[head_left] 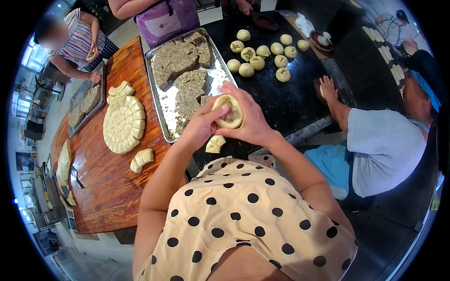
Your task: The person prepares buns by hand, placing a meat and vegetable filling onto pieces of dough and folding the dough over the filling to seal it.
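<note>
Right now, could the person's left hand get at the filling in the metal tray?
Probably yes: the filling lies close by in the open tray, though the left hand would first release the dough cup.

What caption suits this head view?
Left hand and right hand cup a hollow dough round near a metal tray of speckled mixture, with dough balls on a dark table.

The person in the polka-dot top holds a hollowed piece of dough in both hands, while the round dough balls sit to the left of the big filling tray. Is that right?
Not quite: the head view shows the round dough balls to the right of the big filling tray. The rest holds: both hands hold the hollowed piece of dough.
</note>
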Demonstrator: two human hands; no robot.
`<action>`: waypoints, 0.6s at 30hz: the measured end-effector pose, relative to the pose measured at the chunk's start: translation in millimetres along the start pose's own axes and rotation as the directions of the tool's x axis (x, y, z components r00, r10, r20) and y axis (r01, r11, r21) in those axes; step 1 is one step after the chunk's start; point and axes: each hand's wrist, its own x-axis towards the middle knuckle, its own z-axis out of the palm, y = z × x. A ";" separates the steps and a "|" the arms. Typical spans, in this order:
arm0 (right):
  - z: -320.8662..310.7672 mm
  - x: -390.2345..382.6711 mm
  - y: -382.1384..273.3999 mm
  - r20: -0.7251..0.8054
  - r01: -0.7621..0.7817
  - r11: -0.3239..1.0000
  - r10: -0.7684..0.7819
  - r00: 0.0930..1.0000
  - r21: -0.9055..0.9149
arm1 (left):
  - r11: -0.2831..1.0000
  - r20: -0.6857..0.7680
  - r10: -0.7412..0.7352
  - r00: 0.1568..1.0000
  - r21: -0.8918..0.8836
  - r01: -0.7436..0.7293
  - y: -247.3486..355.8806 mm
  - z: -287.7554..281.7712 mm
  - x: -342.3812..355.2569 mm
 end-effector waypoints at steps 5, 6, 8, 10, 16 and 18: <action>16.1 -5.1 11.4 -0.227 0.032 0.994 -0.055 0.972 -0.103 | 0.979 -0.156 0.078 0.985 -0.175 -0.105 -13.7 21.7 3.8; 25.4 -7.1 14.4 -0.291 0.003 0.993 -0.039 0.956 -0.121 | 0.964 -0.144 0.106 0.984 -0.227 -0.137 -22.8 21.7 8.1; 26.8 -10.0 18.1 -0.281 -0.013 0.990 -0.028 0.959 -0.142 | 0.962 -0.120 0.120 0.985 -0.232 -0.145 -28.8 18.2 14.2; 6.5 -3.8 4.8 -0.226 0.058 0.990 -0.087 0.970 -0.130 | 0.984 -0.110 0.086 0.990 -0.144 -0.101 -15.3 14.6 9.5; -4.5 -8.7 8.3 -0.142 0.135 0.961 -0.172 0.975 -0.241 | 0.913 0.083 0.136 0.987 0.375 -0.158 -4.8 28.0 5.6; -2.9 -9.9 7.4 -0.182 0.162 0.968 -0.198 0.963 -0.193 | 0.897 0.172 0.053 0.984 0.424 -0.123 -1.1 25.3 3.9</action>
